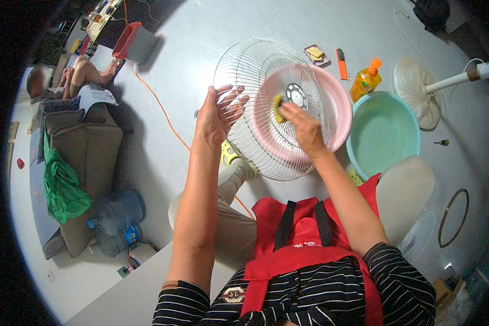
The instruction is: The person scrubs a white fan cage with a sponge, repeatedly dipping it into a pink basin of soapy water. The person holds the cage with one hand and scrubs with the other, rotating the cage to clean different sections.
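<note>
A round wire fan guard (244, 126) is tilted over a pink plastic basin (342, 110). My left hand (222, 110) holds the guard by its left edge, fingers curled behind the wires. In my right hand (303, 124) is a yellow sponge (278, 109), pressed against the wires just left of the guard's round centre piece (296, 96). To the right stands a light green basin (383, 134) holding liquid. Behind it is a bottle of yellow-orange liquid (365, 83) with an orange cap.
Sponges on a small tray (317, 55) and an orange-handled tool (341, 64) lie beyond the basins. A covered fan base with pole (417, 93), a screwdriver (443, 142) and a ring (453, 218) are right. An orange cable (159, 102) crosses the floor; a person (77, 75) sits on the sofa left.
</note>
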A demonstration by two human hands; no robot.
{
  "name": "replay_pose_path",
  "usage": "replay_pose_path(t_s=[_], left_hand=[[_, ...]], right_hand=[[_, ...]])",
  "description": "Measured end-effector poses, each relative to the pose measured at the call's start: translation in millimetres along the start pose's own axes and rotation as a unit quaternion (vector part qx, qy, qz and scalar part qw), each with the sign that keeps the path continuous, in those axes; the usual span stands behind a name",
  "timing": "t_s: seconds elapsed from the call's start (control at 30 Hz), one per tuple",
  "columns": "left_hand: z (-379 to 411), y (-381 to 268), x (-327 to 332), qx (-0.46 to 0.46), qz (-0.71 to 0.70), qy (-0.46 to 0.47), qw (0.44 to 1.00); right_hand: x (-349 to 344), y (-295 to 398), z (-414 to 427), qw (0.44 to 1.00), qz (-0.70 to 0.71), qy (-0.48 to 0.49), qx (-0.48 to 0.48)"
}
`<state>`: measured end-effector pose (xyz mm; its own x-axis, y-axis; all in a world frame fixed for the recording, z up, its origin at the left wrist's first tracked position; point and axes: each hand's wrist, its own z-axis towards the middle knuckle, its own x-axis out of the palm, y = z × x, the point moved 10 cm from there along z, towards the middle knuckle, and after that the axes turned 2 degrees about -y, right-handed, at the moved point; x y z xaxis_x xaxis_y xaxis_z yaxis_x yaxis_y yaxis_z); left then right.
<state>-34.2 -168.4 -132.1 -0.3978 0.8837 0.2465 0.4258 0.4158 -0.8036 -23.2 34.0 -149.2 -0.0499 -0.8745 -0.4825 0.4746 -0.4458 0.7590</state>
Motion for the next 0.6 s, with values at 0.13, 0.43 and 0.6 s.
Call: replay_pose_path(t_s=[0.13, 0.43, 0.6], left_hand=[[1, -1, -3, 0.012, 0.005, 0.01, 1.0], [4, -1, -2, -0.005, 0.007, -0.002, 1.0], [3, -2, -5, -0.011, 0.02, -0.031, 0.999]], right_hand=[[-23, -30, 12, 0.995, -0.015, -0.042, 0.085], [4, -24, 13, 0.999, -0.04, -0.033, -0.011], [-16, -117, -25, 0.946, 0.077, -0.034, 0.314]])
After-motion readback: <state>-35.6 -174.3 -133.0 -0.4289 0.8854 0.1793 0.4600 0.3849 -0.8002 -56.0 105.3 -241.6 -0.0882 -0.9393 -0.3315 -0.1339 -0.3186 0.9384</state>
